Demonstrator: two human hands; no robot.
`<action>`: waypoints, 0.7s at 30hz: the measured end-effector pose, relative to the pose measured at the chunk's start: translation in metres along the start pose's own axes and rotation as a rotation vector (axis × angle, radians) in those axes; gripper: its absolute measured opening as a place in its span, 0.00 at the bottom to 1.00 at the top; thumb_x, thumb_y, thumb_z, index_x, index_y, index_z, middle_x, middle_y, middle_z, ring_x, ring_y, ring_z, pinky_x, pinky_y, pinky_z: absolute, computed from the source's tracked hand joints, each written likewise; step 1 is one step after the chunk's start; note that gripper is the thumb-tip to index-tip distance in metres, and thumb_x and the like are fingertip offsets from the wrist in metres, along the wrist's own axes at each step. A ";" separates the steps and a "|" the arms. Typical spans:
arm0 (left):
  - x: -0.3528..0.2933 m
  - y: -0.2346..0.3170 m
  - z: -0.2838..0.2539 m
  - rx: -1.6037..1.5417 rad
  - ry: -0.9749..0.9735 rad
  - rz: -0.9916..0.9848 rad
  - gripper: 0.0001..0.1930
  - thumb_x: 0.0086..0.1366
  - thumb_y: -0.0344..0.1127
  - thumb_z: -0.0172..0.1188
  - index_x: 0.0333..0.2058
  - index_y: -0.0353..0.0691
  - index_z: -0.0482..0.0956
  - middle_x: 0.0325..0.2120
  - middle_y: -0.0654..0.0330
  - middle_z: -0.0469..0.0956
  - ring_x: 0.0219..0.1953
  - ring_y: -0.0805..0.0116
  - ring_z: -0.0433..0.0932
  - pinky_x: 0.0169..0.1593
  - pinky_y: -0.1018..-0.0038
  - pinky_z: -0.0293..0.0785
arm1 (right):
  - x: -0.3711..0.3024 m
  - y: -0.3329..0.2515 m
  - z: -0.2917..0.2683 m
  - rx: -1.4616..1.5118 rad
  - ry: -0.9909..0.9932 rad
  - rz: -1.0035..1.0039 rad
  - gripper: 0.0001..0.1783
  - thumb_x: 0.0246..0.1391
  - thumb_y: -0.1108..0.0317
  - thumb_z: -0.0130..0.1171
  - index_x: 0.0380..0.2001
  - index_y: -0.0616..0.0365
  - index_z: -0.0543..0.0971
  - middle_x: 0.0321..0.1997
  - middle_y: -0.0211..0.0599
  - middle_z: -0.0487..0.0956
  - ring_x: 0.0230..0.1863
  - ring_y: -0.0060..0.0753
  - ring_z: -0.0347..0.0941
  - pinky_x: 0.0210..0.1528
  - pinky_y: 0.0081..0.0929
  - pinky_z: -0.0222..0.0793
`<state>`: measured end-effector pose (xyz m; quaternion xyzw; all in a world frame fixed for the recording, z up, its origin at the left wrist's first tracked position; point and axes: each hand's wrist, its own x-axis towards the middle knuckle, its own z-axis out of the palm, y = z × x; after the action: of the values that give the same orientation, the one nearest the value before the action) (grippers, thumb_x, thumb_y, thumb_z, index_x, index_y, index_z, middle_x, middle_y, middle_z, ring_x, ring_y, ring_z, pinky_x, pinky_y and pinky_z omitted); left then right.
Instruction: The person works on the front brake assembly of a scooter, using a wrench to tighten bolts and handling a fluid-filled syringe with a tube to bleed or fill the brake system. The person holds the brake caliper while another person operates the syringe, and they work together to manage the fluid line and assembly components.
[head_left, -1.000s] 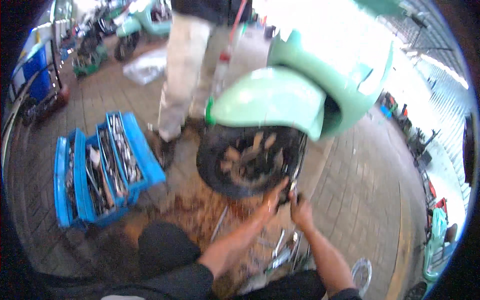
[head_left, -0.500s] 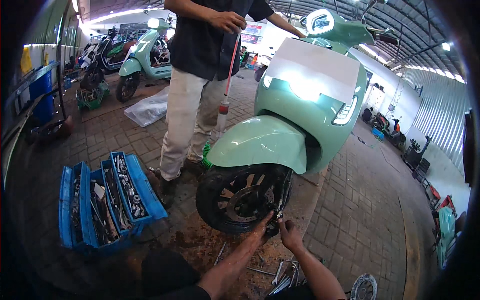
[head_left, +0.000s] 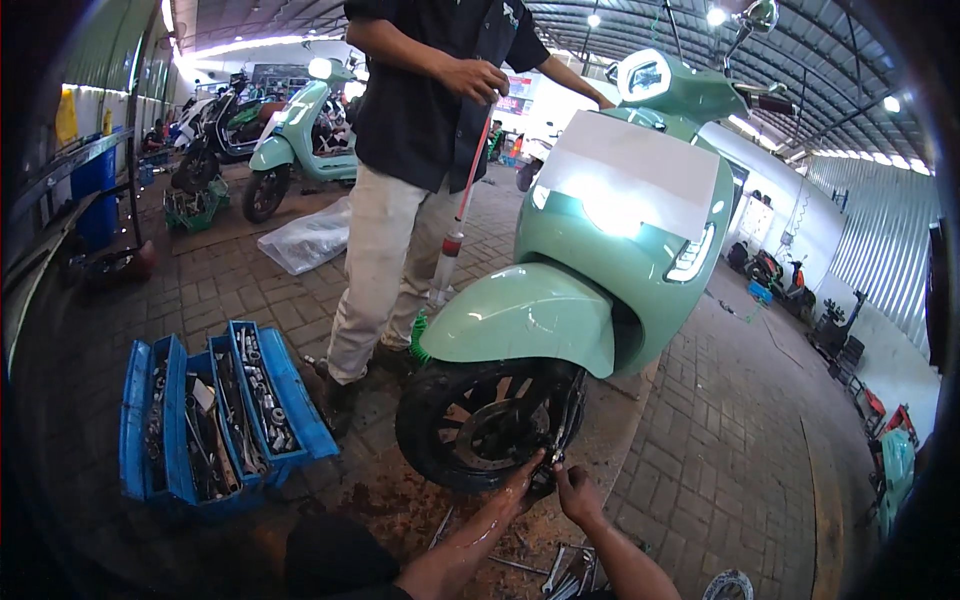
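Observation:
A pale green scooter [head_left: 525, 310] stands in front of me, its front wheel [head_left: 420, 440] turned partly sideways, with a brake disc [head_left: 495, 440] at the hub. My left hand [head_left: 522, 482] reaches to the dark caliper area [head_left: 543, 486] at the wheel's lower right edge, its fingers closed and partly hidden. Just right of it, my right hand [head_left: 578, 494] is closed with the thumb up against a small shiny metal fitting [head_left: 557, 456] by the fork leg. What lies between the fingers is too small to make out.
A person [head_left: 430, 110] stands left of the scooter, holding a red rod above a clear cylinder [head_left: 446, 262]. An opened blue toolbox [head_left: 315, 425] full of tools sits at left. Several wrenches [head_left: 553, 568] lie below my hands. Other scooters [head_left: 300, 150] stand behind.
My view has tipped up a little, so the scene sits lower in the picture. Both hands stay at the same spot by the wheel. The standing person keeps holding the rod.

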<state>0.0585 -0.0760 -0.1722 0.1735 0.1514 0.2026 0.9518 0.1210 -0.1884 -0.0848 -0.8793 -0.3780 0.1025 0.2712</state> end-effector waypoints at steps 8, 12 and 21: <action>-0.008 0.003 0.011 0.027 0.001 -0.005 0.17 0.61 0.50 0.63 0.41 0.44 0.78 0.34 0.64 0.79 0.34 0.70 0.77 0.40 0.73 0.74 | 0.005 0.012 0.002 0.043 0.044 -0.043 0.36 0.60 0.38 0.44 0.31 0.68 0.75 0.33 0.63 0.77 0.40 0.64 0.74 0.42 0.47 0.65; 0.007 -0.002 -0.005 0.002 -0.012 0.003 0.18 0.61 0.50 0.63 0.42 0.43 0.78 0.34 0.64 0.79 0.34 0.70 0.78 0.40 0.73 0.74 | 0.000 0.002 -0.001 0.039 0.054 -0.056 0.36 0.60 0.39 0.44 0.31 0.69 0.74 0.32 0.65 0.76 0.39 0.64 0.73 0.41 0.48 0.65; 0.000 0.000 0.001 0.047 0.007 0.017 0.19 0.60 0.50 0.64 0.43 0.44 0.78 0.35 0.64 0.80 0.35 0.70 0.78 0.40 0.73 0.75 | 0.006 0.014 0.003 0.030 0.049 -0.057 0.35 0.60 0.39 0.44 0.30 0.68 0.75 0.34 0.65 0.76 0.41 0.66 0.73 0.42 0.47 0.65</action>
<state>0.0594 -0.0762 -0.1710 0.1964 0.1578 0.2074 0.9452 0.1326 -0.1913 -0.0952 -0.8663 -0.3945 0.0786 0.2962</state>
